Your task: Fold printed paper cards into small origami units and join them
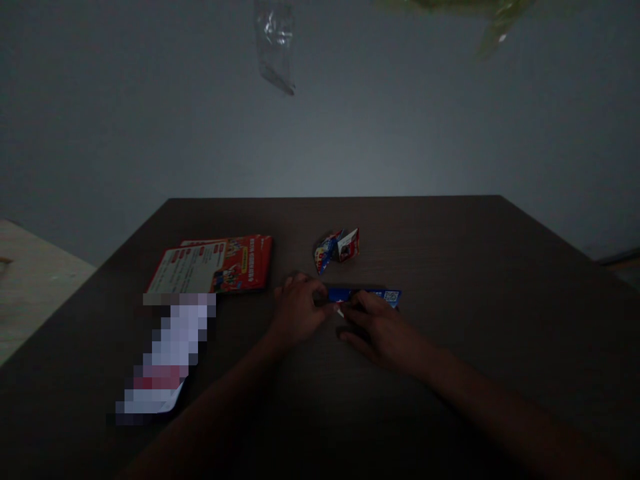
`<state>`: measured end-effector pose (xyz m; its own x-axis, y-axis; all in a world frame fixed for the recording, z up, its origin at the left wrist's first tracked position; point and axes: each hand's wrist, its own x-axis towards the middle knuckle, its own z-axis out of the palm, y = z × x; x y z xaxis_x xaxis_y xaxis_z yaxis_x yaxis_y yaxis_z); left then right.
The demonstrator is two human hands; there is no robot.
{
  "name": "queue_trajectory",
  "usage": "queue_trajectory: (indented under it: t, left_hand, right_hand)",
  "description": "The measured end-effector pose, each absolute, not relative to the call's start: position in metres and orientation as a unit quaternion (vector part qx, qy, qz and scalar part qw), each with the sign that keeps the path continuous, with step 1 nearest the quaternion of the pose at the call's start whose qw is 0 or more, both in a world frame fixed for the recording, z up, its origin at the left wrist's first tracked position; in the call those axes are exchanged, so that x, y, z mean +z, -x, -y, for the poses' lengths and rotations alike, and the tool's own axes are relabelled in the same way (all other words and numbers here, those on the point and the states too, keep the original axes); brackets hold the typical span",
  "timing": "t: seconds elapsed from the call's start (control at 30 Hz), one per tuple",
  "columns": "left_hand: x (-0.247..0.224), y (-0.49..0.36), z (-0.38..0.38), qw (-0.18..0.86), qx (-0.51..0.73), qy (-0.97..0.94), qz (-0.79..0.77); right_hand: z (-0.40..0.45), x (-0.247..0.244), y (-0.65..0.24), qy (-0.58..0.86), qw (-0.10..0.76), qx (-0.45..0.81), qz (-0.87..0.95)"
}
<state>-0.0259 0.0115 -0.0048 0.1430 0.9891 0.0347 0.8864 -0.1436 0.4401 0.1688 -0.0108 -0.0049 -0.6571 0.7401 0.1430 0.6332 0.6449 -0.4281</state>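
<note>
A blue printed paper piece (341, 293) with a QR code at its right end lies low on the dark table, in front of me. My left hand (299, 308) closes its fingers on the paper's left end. From the other side, my right hand (383, 327) bends its fingers onto the paper's middle, its lowest digit held apart below. Between the fingertips a small pink and white patch shows; dim light hides how the paper is folded there. Just beyond stand two small folded paper pieces, one blue and red (327, 250), one red and white (349, 246).
Red and white printed cards or booklets (243, 267) lie stacked on the left of the table (425, 233). Nearer me is a pixelated, long pale object (173, 353). Clear plastic (275, 47) hangs on the grey wall behind, with yellowish film (495, 30) at the upper right.
</note>
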Motion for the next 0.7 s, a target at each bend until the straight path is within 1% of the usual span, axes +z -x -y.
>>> queue_trajectory:
  t: [0.13, 0.4, 0.7]
  left_hand:
    - [-0.0047, 0.0267, -0.0143, 0.166, 0.171, -0.732, -0.639]
    - [-0.0063, 0.0275, -0.0126, 0.143, 0.168, -0.741, -0.634]
    - [-0.0059, 0.0241, -0.0092, 0.119, 0.149, -0.750, -0.633]
  right_hand:
    - [0.0112, -0.0043, -0.1689, 0.383, 0.146, 0.156, 0.899]
    - [0.0113, -0.0014, -0.1682, 0.384, 0.145, 0.168, 0.896]
    - [0.0072, -0.0032, -0.1705, 0.385, 0.172, 0.231, 0.877]
